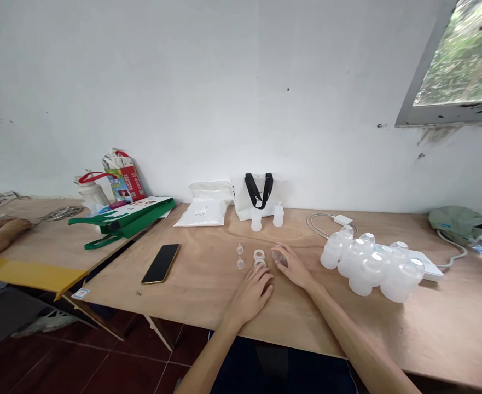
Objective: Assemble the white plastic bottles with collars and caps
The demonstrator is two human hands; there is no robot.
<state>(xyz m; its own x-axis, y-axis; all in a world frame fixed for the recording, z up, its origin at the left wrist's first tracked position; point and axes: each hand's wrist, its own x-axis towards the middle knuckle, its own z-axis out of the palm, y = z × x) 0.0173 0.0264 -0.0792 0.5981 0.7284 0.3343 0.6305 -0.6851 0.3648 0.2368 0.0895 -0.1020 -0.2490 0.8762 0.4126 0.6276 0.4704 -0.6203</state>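
Observation:
My left hand [252, 293] lies on the wooden table with its fingers stretched out, the fingertips at the nearer of two white screw rings [259, 254], which they partly cover. My right hand [292, 267] has its fingers curved around a clear domed cap [279, 255] on the tabletop. Left of the rings stand two small clear bottle nipples [239, 249], one behind the other. Farther back are two frosted baby bottle bodies [256, 221], one a little right of the other. A group of several frosted baby bottles with clear caps [370, 268] stands to the right.
A black phone [161, 264] lies at the left. Behind are a white plastic package [203, 210] and a white bag with black handles [244, 205]. A white charger with cable [342, 220] lies at the back right. On the adjoining table are a green bag [132, 219] and another person's hand [17, 227].

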